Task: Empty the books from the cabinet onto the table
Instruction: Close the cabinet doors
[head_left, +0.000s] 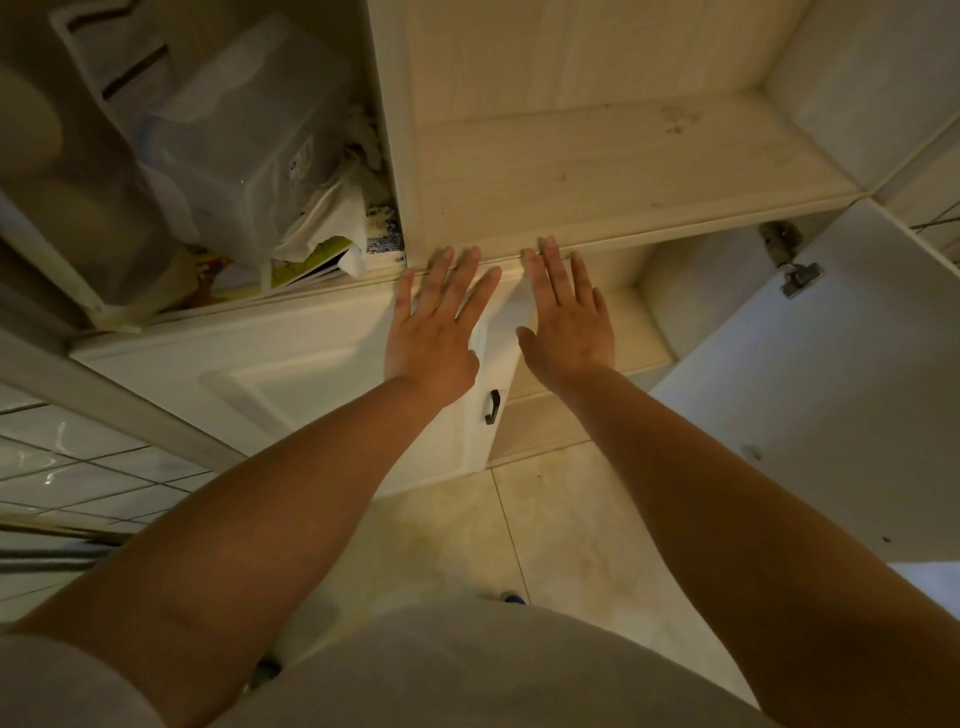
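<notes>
- No books show on the open shelf (623, 156) straight ahead of me; its board is bare, marked only with a few dark smudges
- The only book-like things I can make out are the yellow-covered booklets (306, 265) lying flat in the compartment to the left, wedged under a clear plastic box (234, 150) and crumpled paper (332, 208)
- My left hand (434, 332) is flat with fingers straight and spread, holding nothing, fingertips touching the front edge of the shelf
- My right hand (569, 322) is the same, flat and empty, fingertips at that same edge
- I judge the step in hand is reaching for the next books, so I would swing both hands left rather than into the bare shelf
- I would steady the plastic box with one hand and slide the booklets out from below with the other, or the pile may tip
- The lower door (831, 395) on my right stands open; I would keep my elbow off it
- The tabletop is not in view, so I would turn carefully once loaded
</notes>
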